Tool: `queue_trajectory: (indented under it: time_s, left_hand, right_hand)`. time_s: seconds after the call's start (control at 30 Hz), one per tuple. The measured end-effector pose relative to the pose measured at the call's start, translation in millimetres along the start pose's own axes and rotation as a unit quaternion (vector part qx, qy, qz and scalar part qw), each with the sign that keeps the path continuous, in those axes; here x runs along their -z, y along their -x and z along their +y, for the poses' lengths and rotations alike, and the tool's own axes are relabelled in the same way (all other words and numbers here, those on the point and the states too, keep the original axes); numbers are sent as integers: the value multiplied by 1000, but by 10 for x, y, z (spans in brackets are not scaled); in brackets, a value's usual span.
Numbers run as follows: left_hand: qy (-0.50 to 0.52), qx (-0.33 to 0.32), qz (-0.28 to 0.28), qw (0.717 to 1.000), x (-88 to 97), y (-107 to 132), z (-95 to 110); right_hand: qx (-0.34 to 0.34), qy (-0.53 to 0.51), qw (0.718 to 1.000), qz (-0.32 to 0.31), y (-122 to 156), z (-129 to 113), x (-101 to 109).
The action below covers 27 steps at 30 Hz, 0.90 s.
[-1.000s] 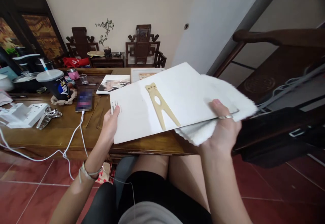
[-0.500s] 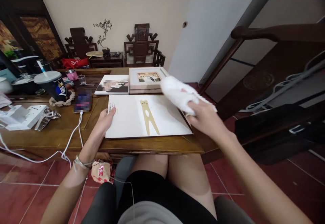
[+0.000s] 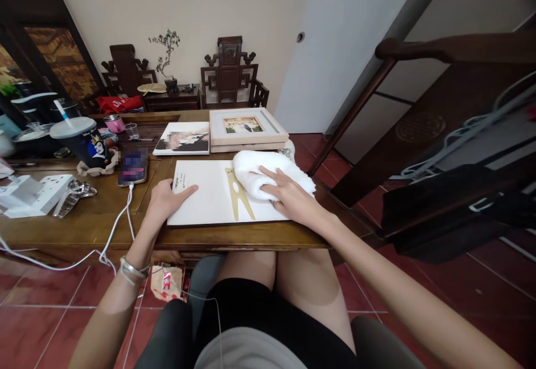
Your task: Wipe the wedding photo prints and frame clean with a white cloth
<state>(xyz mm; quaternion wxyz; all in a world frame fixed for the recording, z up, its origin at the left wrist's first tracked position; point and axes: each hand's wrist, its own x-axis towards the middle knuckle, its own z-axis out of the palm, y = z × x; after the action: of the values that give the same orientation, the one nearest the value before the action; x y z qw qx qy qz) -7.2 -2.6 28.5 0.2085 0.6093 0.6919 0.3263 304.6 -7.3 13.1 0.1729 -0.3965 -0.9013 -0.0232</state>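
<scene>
A flat white board (image 3: 201, 196) lies at the table's front edge, small printed text and a barcode at its left. On it is a flat tan two-legged piece (image 3: 235, 193) topped by a cat-like head. My left hand (image 3: 167, 204) grips the board's left edge, thumb on top, the other fingers mostly hidden at the side. Under my right hand (image 3: 288, 193) is a folded fluffy white cloth (image 3: 268, 168), held against the board's right half. Its fingers rest over and into the folds, and the cloth hides much of that side.
Behind the board lie a white photo frame (image 3: 276, 129) and a photo panel (image 3: 161, 145). Leftward are a phone (image 3: 133, 167) on a white cable, a lidded cup (image 3: 90, 143) with a straw and a power strip (image 3: 46, 196). A dark wooden chair (image 3: 422, 51) stands at right.
My right hand has brought the cloth down and left from above the board's right side onto its surface. My left hand stays at the left edge, its thumb now reaching further over the top.
</scene>
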Motion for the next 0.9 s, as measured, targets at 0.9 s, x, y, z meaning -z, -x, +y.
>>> queue_trajectory:
  time_s: [0.9]
  left_hand:
    - [-244,-179,-65,951,-286,155,-45]
  right_hand:
    - [-14,-15,999,26,-48,-12,-164]
